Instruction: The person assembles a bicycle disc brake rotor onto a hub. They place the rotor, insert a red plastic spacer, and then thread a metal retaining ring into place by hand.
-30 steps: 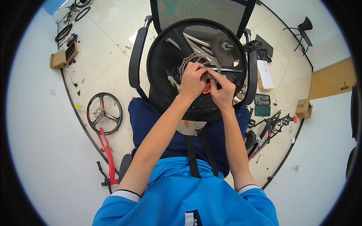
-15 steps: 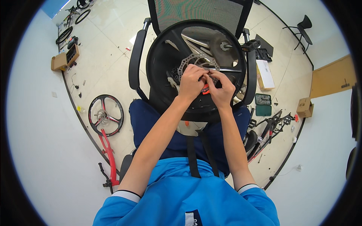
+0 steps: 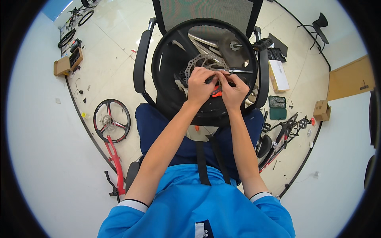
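Note:
My left hand (image 3: 199, 86) and my right hand (image 3: 233, 92) meet fingertip to fingertip over a black bicycle wheel (image 3: 157, 75). Both are closed in a pinch, and whatever small piece sits between the fingertips is hidden. A silver brake disc (image 3: 194, 63) with holes lies at the wheel's middle, just beyond my left hand. Below the fingertips an orange-red piece (image 3: 216, 94) shows next to a dark part I cannot make out. The wheel rests on the seat of a black office chair (image 3: 141, 63) between my knees.
On the floor to the left lie another spoked wheel (image 3: 96, 119) and a red frame part (image 3: 118, 170). To the right are a green case (image 3: 278, 114), a white-topped box (image 3: 279, 75), a bicycle frame (image 3: 282, 139) and a cardboard box (image 3: 322, 110). A black chair (image 3: 320, 29) stands far right.
The fingers of my right hand have shifted slightly, and both hands stay together over the wheel. The whole view has moved a little.

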The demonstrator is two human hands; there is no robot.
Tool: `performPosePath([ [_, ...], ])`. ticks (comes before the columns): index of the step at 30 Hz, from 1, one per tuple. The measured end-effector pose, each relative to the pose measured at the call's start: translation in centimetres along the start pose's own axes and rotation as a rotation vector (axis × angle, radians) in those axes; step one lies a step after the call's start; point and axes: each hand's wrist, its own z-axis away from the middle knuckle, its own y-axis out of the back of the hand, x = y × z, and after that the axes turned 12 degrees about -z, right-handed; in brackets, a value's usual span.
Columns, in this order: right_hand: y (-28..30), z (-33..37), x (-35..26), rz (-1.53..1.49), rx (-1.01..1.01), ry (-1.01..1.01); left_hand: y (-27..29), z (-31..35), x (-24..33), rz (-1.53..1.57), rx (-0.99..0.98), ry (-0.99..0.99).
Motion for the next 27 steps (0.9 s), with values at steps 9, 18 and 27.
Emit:
performPosePath([
  [9, -0.4, 0.0, -1.5, -0.068, -0.104, 0.02, 0.4, -0.1, -0.3, -0.097, -0.121, -0.057],
  [18, 0.1, 0.6, -0.6, -0.032, -0.052, -0.035, 0.1, 0.1, 0.0, -0.057, -0.04, -0.021],
  [27, -0.8, 0.3, -1.8, -0.01, -0.115, 0.131, -0.3, 0.4, -0.9, -0.101, -0.097, -0.129],
])
